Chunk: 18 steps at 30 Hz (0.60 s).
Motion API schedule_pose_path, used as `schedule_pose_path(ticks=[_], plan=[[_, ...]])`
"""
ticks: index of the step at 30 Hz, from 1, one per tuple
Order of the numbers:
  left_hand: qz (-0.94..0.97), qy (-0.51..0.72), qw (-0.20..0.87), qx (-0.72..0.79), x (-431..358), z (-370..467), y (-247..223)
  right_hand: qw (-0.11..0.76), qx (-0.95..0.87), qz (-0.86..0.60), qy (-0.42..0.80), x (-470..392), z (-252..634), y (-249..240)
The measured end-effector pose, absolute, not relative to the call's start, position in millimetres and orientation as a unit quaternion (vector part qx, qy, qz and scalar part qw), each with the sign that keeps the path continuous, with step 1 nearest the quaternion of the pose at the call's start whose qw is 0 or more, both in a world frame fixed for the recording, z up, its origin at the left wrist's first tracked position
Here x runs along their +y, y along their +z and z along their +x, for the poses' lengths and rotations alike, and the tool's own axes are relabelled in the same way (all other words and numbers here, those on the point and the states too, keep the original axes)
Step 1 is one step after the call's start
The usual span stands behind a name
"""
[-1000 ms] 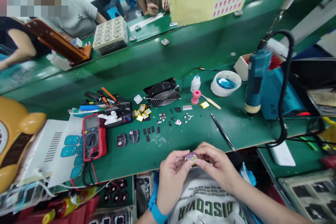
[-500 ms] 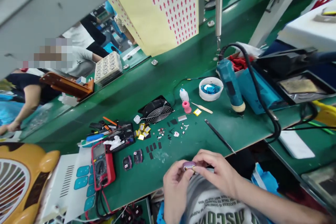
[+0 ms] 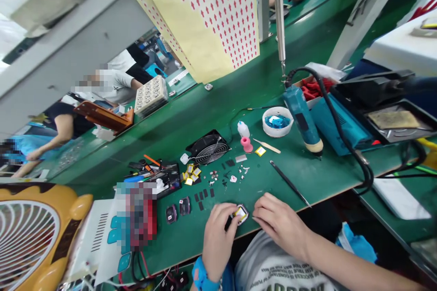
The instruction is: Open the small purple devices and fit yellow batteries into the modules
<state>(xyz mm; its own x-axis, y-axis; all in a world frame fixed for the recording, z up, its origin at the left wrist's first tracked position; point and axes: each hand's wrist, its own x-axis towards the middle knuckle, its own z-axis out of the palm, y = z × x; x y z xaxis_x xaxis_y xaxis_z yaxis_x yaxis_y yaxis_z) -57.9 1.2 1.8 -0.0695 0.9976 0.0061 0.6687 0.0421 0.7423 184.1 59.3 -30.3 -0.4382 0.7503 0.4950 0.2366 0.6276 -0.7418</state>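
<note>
My left hand [image 3: 219, 229] grips a small open device case [image 3: 245, 221] at the table's front edge, thumb and fingers on its left side. The case has a pale rim, and something yellow shows inside it. Just to its right is my right hand [image 3: 282, 218], apart from the case, its fingers bent and pressed together. Whether anything small is between those fingertips I cannot make out. Further left lie two dark cases with purple rims, one [image 3: 171, 213] beside the other [image 3: 185, 206]. Several black pads [image 3: 200, 206] lie behind them.
Black tweezers [image 3: 290, 184] lie right of centre. Behind are yellow-edged battery cells [image 3: 189, 177], a fan [image 3: 210, 148], a pink holder [image 3: 246, 145], a white bowl [image 3: 278, 129] and a teal corded tool [image 3: 302, 118]. A toolbox [image 3: 172, 177] stands left. Co-workers sit across the bench.
The case has turned from edge-on, showing its purple side, to face up with yellow visible inside. My right hand has let go of it and moved right. The view has shifted slightly.
</note>
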Motion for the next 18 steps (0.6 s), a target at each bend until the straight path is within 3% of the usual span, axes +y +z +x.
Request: schedule_pose_path(ticks=[18], plan=[[0.747, 0.289, 0.119, 0.587, 1, -52, 0, 0.384, -0.842, -0.338, 0.172, 54, 164, -35]])
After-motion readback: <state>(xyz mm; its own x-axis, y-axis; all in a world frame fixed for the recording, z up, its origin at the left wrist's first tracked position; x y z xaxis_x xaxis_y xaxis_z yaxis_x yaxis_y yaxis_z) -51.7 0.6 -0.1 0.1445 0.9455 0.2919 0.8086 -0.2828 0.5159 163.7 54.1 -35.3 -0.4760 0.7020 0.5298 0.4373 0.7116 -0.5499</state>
